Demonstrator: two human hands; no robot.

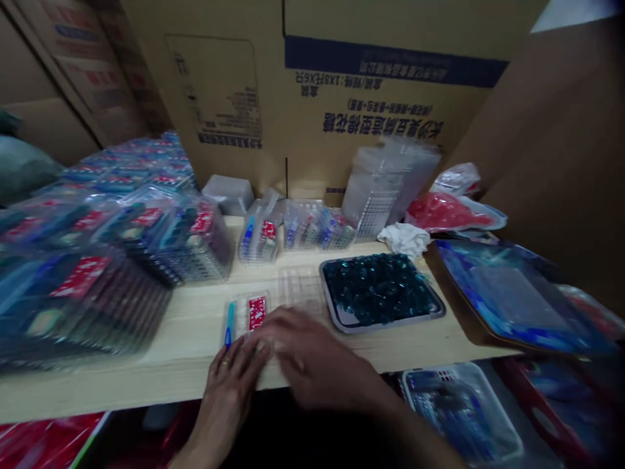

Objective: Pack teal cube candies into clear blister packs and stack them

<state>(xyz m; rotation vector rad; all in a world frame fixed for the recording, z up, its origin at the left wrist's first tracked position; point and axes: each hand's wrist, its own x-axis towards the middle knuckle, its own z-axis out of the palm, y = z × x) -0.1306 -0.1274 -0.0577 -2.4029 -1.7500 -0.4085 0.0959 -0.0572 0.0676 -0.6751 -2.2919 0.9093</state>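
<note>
A small clear plastic case (244, 316) lies on the table in front of me, with a blue pen-like stick and a red patterned piece inside. My left hand (232, 374) rests on its near edge, fingers stretched out. Over the near right part of the case is my right hand (307, 352), its fingers bent down and blurred by motion, so what they hold is hidden. Just behind that hand sits a clear compartmented tray (300, 286) that looks unfilled. To the right, a white-rimmed tray (342, 320) carries a heap of shiny dark teal pieces.
Stacks of filled clear cases (92, 306) crowd the left side. Further back stand more filled cases (258, 238), stacked clear trays (375, 189), crumpled white tissue (405, 239) and a red bag (449, 212). A box with blue plastic (517, 293) is at right; a large carton (234, 78) forms the back.
</note>
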